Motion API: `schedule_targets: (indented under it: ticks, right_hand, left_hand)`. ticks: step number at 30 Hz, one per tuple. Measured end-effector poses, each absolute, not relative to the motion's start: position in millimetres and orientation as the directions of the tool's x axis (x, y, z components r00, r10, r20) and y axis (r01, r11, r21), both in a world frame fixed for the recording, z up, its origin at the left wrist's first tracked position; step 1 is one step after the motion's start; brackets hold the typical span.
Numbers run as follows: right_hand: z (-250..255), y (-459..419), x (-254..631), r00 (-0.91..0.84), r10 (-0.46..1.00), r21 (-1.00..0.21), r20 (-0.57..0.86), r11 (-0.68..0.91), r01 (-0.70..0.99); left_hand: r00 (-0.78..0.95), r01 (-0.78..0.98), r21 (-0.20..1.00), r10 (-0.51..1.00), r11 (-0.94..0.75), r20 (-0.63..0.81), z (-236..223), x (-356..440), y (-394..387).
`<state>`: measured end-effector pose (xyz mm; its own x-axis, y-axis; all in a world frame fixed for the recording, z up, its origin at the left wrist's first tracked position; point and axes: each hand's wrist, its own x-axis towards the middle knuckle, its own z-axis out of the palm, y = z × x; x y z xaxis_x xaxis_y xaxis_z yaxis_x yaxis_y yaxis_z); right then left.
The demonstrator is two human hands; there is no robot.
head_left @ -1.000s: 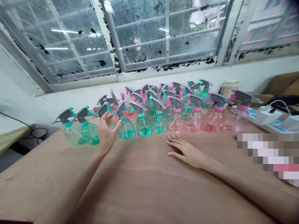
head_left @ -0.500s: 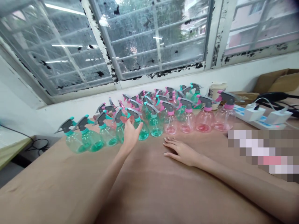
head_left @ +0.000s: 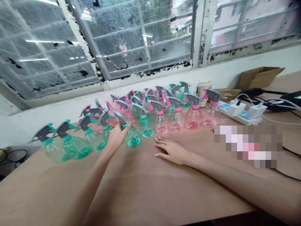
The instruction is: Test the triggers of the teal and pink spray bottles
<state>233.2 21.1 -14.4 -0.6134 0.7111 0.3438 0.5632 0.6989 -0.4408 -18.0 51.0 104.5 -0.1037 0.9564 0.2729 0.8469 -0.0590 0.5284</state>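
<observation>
We observe: left hand (head_left: 115,136) gripping tilted green spray bottle (head_left: 133,138) near its neck | right hand (head_left: 172,151) open, palm down on brown table (head_left: 150,188).

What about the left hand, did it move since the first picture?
Yes. The left hand has moved to the right, judged against the peeling window post, and now touches a green bottle.
</observation>
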Motion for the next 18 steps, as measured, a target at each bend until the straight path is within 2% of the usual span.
schedule_targets:
  ticks: [6, 12, 15, 18]
  right_hand:
    - [-14.3, 20.4, 233.9, -0.622, 0.709, -0.435, 0.334, 0.701, 0.566]
    - [-15.4, 19.3, 233.9, -0.615, 0.716, -0.439, 0.331, 0.694, 0.571]
    - [-16.3, 18.9, 234.3, -0.613, 0.721, -0.441, 0.322, 0.687, 0.577]
    - [-16.4, 18.7, 234.8, -0.613, 0.724, -0.44, 0.316, 0.684, 0.581]
  left_hand:
    - [0.148, 0.64, 0.734, 0.974, -0.226, 0.171, 97.5, -33.2, 17.8]
    - [0.377, 0.408, 0.862, 0.915, -0.302, 0.142, 87.4, -25.8, -17.7]
    - [0.472, 0.301, 0.894, 0.866, -0.333, 0.164, 82.1, -18.1, -33.0]
    - [0.516, 0.278, 0.889, 0.838, -0.363, 0.18, 75.9, -15.1, -40.4]
